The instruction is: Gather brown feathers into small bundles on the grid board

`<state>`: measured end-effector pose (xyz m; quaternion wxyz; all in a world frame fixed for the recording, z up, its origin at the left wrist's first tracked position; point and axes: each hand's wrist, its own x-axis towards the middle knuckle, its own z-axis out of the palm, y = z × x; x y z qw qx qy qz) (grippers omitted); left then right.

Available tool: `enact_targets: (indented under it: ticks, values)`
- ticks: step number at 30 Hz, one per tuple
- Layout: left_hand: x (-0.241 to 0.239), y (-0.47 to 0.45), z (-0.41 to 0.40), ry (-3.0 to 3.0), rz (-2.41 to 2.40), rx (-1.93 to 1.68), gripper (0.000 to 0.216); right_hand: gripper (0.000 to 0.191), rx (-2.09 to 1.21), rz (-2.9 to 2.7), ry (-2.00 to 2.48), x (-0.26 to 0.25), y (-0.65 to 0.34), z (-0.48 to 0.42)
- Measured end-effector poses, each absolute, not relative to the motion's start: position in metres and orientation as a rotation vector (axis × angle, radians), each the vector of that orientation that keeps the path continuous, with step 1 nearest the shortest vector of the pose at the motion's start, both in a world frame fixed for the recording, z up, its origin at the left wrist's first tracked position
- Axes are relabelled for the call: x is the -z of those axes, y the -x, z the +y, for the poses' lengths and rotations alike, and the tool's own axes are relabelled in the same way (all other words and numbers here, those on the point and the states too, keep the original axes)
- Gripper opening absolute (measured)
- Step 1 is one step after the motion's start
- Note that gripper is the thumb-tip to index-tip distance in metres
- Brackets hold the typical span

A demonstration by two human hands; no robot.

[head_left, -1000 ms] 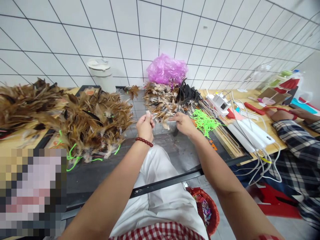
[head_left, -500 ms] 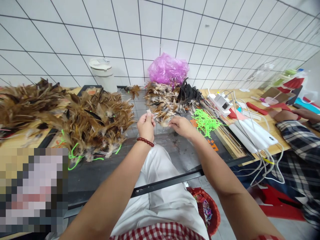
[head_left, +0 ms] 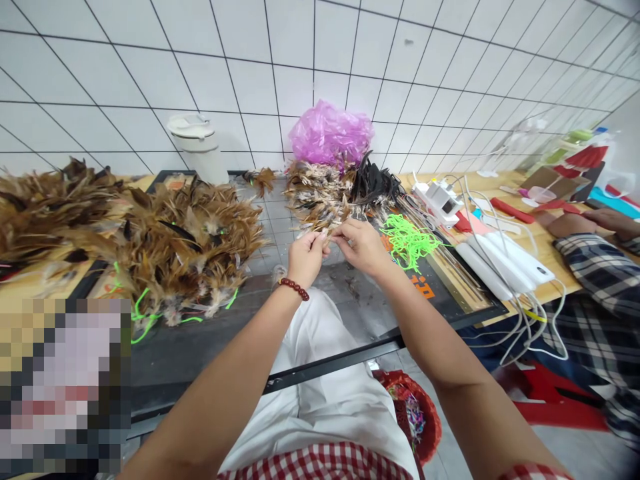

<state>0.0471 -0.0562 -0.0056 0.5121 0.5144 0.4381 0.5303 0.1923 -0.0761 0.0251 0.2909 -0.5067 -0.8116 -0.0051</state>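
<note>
Tiles (head_left: 290, 40) behind, mottled feathers (head_left: 315, 190) lie beyond, perhaps touching, the left hand (head_left: 305, 259).

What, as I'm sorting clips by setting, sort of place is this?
Most likely a small craft workshop, though a home work area is possible: feathers are heaped on the tabletop, a tangle of bright green cords lies near them, and another person's plaid sleeve shows at right.

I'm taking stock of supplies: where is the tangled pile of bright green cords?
In the head view, the tangled pile of bright green cords lies right of centre, beside the right hand, in front of the black feathers.
</note>
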Motion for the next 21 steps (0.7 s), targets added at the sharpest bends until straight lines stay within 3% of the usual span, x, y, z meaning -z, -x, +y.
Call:
enact_targets:
  ticks: [12,21]
  values:
    - [0.006,-0.047,-0.057,-1.161,0.831,-1.217,0.024,0.020,-0.204,-1.701,1.233,-0.015,-0.192,-0.067]
    - [0.000,-0.045,-0.062,-1.047,0.614,-1.066,0.027,0.034,-1.011,-1.453,0.982,-0.024,-0.192,-0.067]
